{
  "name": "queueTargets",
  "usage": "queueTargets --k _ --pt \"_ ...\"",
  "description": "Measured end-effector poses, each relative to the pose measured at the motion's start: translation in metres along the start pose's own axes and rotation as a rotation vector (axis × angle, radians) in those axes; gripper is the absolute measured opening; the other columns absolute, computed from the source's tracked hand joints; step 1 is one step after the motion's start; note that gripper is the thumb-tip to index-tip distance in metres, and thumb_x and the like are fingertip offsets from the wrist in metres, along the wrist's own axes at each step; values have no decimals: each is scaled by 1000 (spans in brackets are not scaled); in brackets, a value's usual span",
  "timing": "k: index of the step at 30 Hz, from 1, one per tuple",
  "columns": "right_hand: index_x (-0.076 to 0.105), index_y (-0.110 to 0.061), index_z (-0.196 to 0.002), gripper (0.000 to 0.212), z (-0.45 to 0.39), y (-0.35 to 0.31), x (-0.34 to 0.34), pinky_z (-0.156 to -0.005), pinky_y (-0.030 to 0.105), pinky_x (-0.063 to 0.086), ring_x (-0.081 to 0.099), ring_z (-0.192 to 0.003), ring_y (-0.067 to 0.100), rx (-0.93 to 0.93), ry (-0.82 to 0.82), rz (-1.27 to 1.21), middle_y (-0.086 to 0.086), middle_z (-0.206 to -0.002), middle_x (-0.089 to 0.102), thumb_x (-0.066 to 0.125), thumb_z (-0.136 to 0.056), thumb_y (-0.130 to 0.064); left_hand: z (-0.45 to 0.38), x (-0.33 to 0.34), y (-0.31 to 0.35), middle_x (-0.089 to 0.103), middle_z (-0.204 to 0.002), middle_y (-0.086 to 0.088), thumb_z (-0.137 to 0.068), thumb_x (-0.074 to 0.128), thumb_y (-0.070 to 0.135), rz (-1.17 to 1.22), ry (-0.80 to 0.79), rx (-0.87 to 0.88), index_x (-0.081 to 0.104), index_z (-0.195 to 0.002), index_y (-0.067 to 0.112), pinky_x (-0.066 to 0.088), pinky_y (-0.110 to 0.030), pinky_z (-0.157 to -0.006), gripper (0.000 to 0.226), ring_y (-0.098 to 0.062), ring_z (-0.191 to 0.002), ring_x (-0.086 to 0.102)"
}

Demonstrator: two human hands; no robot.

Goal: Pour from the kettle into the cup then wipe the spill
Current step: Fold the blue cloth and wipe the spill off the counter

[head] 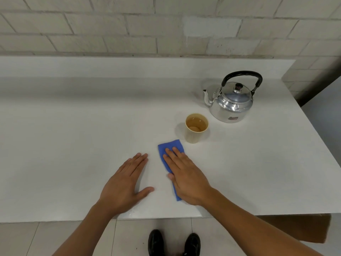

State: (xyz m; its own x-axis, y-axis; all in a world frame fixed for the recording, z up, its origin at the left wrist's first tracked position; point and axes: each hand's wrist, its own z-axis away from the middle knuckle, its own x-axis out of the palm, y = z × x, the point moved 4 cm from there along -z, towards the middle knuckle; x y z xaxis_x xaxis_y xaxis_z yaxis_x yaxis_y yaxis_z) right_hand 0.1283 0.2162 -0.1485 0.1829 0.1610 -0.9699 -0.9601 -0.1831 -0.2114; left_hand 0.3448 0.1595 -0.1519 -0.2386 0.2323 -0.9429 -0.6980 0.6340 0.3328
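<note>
On the white table point(73, 126), the steel kettle point(231, 102) stands upright beyond the filled cup point(196, 128), so wiping looks like the step in hand. The left hand point(123, 183) rests flat, grip released, bracing. The right hand point(186, 174), grip released, presses the blue cloth point(168, 146) flat just beside the cup; wipe with even pressure, steering clear of the cup.

There is one view only, from a wide-angle camera worn on the person's head. It looks forward and steeply down over the white tabletop point(73, 145), close enough that both forearms enter from the bottom edge. The pale brick wall point(110, 24) fills the top, and the black shoes point(173, 242) on the tiled floor show directly below.
</note>
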Motion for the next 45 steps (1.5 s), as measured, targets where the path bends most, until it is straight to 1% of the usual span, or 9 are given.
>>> queueTargets --k 5,11,16,19,21,24,29,39,45 --pt "5 -20 -163 59 15 -14 6 -125 34 -9 -18 -155 11 -203 -48 -12 -5 -171 -5 21 -109 -40 3 -2 -2 22 -172 13 -87 50 83 113 35 -67 26 -165 24 24 -26 -126 101 -4 -157 22" --pt "16 -28 -162 56 58 23 -10 -126 35 2 -6 -156 10 -363 -83 -27 -12 -171 6 29 -110 -41 1 -3 -1 27 -169 11 -84 46 86 153 12 -78 32 -161 25 24 -26 -122 99 -7 -155 27" --pt "39 -32 -154 46 81 58 -33 -125 32 15 16 -154 7 -97 137 -193 -14 -165 29 39 -108 -39 -12 -9 19 33 -153 22 -90 34 85 249 18 -88 37 -159 29 24 -25 -120 88 1 -145 27" --pt "64 -23 -132 32 96 67 -41 -105 40 47 52 -124 13 130 346 -293 -7 -129 64 55 -101 -25 -28 -12 42 47 -143 18 -96 38 74 320 43 -116 50 -149 28 34 -23 -113 72 -2 -132 42" --pt "70 -19 -121 25 104 67 -42 -90 36 54 57 -102 11 278 415 -367 -8 -107 65 63 -97 -18 -39 -10 56 57 -139 10 -100 48 58 335 52 -151 56 -145 23 40 -25 -108 58 -10 -127 52" --pt "69 -21 -119 26 115 61 -33 -82 30 54 56 -88 5 444 380 -465 -13 -94 60 67 -94 -26 -49 -5 75 62 -133 -1 -103 62 34 324 64 -231 58 -144 16 47 -29 -102 45 -21 -120 58" --pt "61 -25 -130 43 122 43 -19 -87 22 49 53 -108 7 497 218 -464 -14 -112 54 61 -92 -43 -49 6 93 59 -129 -10 -103 59 30 216 27 -293 55 -144 11 46 -32 -98 45 -25 -113 55" --pt "63 -27 -93 9 119 37 -14 -73 22 48 52 -93 6 583 173 -496 -16 -94 50 68 -86 -29 -34 13 103 59 -104 -7 -103 58 13 293 32 -260 67 -116 6 48 -35 -86 17 -24 -95 53" --pt "64 -29 -87 13 98 45 -38 -66 21 53 66 -77 7 596 300 -840 -13 -79 69 71 -86 -18 -29 -5 82 68 -87 11 -104 61 24 587 158 -440 61 -107 25 44 -16 -64 3 -4 -78 64"
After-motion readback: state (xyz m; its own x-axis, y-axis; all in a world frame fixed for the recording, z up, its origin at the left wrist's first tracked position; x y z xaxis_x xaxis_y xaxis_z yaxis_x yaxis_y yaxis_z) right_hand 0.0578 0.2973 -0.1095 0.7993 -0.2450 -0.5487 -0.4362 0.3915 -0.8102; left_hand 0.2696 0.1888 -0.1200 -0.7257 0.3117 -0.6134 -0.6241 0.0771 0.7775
